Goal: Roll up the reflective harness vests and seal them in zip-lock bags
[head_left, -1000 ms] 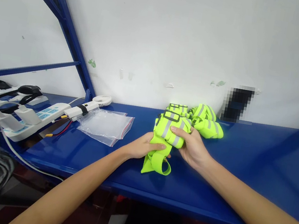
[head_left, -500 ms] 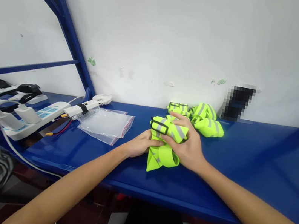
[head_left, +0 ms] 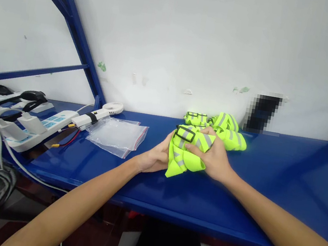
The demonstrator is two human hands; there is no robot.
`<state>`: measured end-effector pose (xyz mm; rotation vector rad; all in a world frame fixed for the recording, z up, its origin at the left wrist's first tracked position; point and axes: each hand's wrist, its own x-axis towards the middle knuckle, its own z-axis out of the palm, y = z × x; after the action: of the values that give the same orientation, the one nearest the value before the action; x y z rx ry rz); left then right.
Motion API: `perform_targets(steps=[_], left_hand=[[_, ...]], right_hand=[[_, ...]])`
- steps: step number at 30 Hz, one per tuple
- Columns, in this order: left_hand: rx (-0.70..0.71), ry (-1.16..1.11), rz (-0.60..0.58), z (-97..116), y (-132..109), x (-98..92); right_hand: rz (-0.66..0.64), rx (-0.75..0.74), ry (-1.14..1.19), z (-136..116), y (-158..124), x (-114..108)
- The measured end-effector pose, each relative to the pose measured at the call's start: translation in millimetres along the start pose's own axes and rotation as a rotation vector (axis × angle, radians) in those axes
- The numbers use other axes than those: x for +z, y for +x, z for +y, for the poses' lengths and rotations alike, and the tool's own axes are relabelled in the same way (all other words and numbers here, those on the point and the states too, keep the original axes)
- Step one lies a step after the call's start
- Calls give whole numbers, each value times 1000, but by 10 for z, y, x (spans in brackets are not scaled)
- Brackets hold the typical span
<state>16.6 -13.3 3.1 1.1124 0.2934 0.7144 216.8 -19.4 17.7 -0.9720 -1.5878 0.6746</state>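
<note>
Between my two hands is a bundled neon-yellow reflective strap (head_left: 181,159) with grey stripes and a black buckle on its top. My left hand (head_left: 158,155) grips its left side, the fingertips hidden behind the fabric. My right hand (head_left: 213,158) wraps round its right side, thumb pressed across the front. A loose end of the strap hangs below at the lower left. Close behind lie more neon-yellow strap bundles, a buckled one (head_left: 195,118) and a looser one (head_left: 229,136), partly covered by my right hand and the held bundle.
Clear zip bags (head_left: 116,135) lie on the blue table (head_left: 281,189) to the left. Beside them are a small white fan (head_left: 102,113) and a power strip (head_left: 46,130) with plugs and cables. A pixelated dark object (head_left: 261,114) leans on the wall.
The held strap bundle has shifted slightly right and been turned in my hands. My right thumb now lies lower across its front, and the hanging end sits higher.
</note>
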Motion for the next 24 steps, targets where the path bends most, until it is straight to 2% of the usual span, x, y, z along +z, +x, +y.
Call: perform_targets(steps=[5, 9, 12, 16, 20, 24], left_hand=[[-3, 126, 1, -15, -19, 26], [23, 227, 5, -21, -22, -39], [47, 276, 36, -39, -2, -91], [99, 327, 174, -61, 41, -111], [180, 539, 275, -53, 70, -109], [276, 749, 479, -39, 90, -153]], right_hand=[[-19, 128, 145, 16, 16, -10], [-1, 164, 172, 18, 11, 24], [14, 223, 287, 34, 6, 65], [101, 280, 455, 33, 13, 92], [144, 265, 575, 14, 19, 106], [131, 339, 713, -51, 14, 132]])
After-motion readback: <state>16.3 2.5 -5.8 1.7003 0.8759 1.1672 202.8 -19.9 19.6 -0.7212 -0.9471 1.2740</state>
